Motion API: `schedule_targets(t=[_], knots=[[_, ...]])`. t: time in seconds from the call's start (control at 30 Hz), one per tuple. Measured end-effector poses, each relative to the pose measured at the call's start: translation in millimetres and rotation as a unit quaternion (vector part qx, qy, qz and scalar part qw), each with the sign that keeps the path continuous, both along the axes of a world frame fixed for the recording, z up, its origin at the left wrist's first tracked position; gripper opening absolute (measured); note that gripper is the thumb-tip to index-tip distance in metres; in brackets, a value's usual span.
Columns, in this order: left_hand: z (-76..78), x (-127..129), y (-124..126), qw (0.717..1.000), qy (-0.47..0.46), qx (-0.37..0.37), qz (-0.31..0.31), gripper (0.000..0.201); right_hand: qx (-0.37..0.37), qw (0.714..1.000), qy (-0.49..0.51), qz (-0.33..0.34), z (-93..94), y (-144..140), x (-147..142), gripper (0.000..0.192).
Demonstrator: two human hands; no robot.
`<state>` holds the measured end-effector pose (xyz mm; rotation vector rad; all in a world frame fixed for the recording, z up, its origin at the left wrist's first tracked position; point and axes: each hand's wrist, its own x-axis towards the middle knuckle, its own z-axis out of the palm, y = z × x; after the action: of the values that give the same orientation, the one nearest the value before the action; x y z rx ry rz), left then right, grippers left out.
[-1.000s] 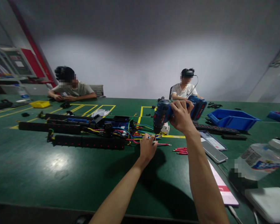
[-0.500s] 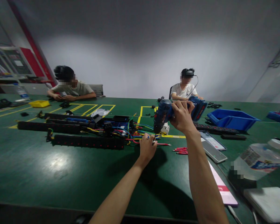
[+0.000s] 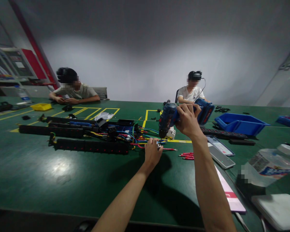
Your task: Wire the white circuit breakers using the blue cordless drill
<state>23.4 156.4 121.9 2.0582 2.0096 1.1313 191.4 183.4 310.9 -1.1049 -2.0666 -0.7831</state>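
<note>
My right hand [image 3: 188, 120] is wrapped around the grip of a blue cordless drill [image 3: 168, 119], its chuck pointing down. Directly below the chuck, the fingers of my left hand [image 3: 153, 152] pinch a small whitish part [image 3: 159, 145] at the wire ends; its exact kind is too small to tell. Red, blue, green and yellow wires [image 3: 145, 133] run left from there into black power strips [image 3: 91, 146] lying side by side. One red wire [image 3: 170, 149] with a ring terminal sticks out to the right of my left hand. Behind the drill stands a white block-shaped part [image 3: 171, 132].
Red pens or leads [image 3: 187, 156], a phone [image 3: 221, 156], a pink-white box [image 3: 230, 193] and a plastic bottle [image 3: 268, 166] lie to the right. A blue bin [image 3: 241, 124] and a yellow tray [image 3: 41, 106] stand further back. Two people [image 3: 74, 91] sit across the green table.
</note>
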Motion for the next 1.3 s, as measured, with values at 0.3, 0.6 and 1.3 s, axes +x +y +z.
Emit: schedule_targets(t=[0.3,0.6,1.3], knots=[[1.5,-0.4,0.1,1.0,0.006,-0.009,-0.001,0.022,-0.007,1.0,-0.002,0.005,1.1,-1.0,0.0,0.052],[0.1,-0.6,1.0,1.0,0.012,-0.005,-0.001,0.023,-0.01,1.0,0.003,0.011,0.8,-0.2,-0.1,0.053],[2.8,0.9,-1.5,1.0,0.01,0.004,0.006,0.024,0.0,1.0,0.001,0.01,1.6,-2.3,-2.9,0.049]])
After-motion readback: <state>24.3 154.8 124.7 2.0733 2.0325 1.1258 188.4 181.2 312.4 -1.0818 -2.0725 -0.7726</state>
